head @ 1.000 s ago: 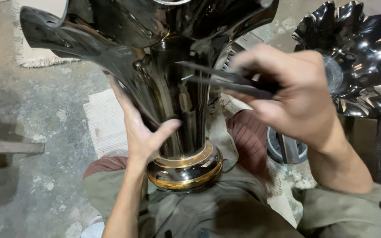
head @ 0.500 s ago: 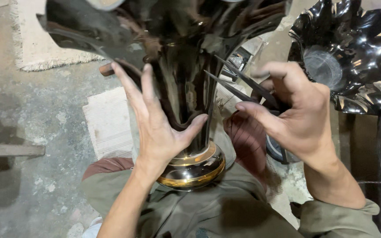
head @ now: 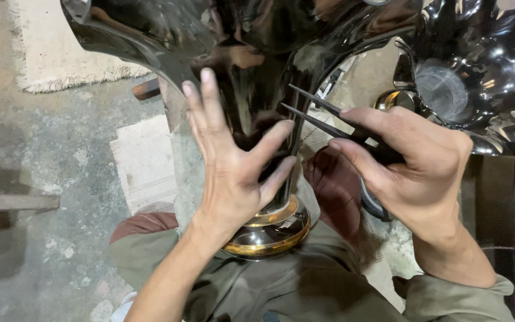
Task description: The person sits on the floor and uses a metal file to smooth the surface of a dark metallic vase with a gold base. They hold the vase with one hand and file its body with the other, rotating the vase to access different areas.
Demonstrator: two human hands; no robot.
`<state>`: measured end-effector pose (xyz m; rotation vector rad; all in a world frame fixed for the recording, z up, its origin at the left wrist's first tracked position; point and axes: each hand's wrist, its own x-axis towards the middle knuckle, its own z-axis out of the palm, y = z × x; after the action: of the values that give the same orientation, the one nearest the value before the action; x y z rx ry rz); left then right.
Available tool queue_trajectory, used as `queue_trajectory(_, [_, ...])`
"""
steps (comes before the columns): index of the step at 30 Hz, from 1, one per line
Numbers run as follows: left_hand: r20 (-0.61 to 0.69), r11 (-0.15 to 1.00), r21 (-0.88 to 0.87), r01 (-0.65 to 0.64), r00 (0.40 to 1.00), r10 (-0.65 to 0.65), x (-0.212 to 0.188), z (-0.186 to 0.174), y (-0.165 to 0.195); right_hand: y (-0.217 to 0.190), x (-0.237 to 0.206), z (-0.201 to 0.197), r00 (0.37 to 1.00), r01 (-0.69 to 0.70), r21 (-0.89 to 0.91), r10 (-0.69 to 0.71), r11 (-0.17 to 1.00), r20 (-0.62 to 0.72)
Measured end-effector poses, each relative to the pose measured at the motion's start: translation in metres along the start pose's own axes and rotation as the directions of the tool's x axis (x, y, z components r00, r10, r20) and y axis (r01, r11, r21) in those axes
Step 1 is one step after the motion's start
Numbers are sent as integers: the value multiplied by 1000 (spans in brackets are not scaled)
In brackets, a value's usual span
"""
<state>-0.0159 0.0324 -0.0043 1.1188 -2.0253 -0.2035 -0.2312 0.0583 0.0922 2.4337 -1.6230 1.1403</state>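
Observation:
A tall glossy black vase [head: 251, 53] with a flared wavy rim and a gold-banded foot [head: 269, 229] stands on my lap. My left hand [head: 233, 161] spreads its fingers against the vase's narrow neck, palm on the glass. My right hand [head: 412, 167] pinches long dark tweezers [head: 323, 116], whose two tips point left toward the neck and stand slightly apart, just right of the vase.
A second black wavy-rimmed vase [head: 478, 77] stands at the upper right. A pale mat [head: 61, 53] lies on the concrete floor at the upper left, a piece of corrugated cardboard [head: 144, 161] beside my knee, and a wooden bar [head: 13, 203] at the left.
My left hand has slid up from the vase's foot onto the neck and opened its fingers. My right hand with the tweezers has drawn back a little to the right.

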Motion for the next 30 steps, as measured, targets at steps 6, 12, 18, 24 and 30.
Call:
queue_trajectory(6, [91, 998, 60, 28, 995, -33, 6, -2, 6, -6, 1, -3, 999, -36, -15, 36, 999, 17])
queue_trajectory(12, [100, 996, 82, 27, 994, -35, 10, -1, 8, -8, 2, -4, 999, -32, 16, 32, 999, 1])
queue_trajectory(18, [101, 995, 93, 33, 994, -43, 9, 0, 8, -9, 2, -5, 1000, -18, 12, 19, 1000, -8])
queue_trajectory(24, [108, 995, 90, 44, 993, -54, 9, 1, 8, -8, 1, -4, 1000, -5, 4, 5, 1000, -16])
queue_trajectory(30, [111, 995, 93, 41, 993, -51, 9, 0, 8, -8, -2, -4, 1000, -7, -66, 6, 998, -10])
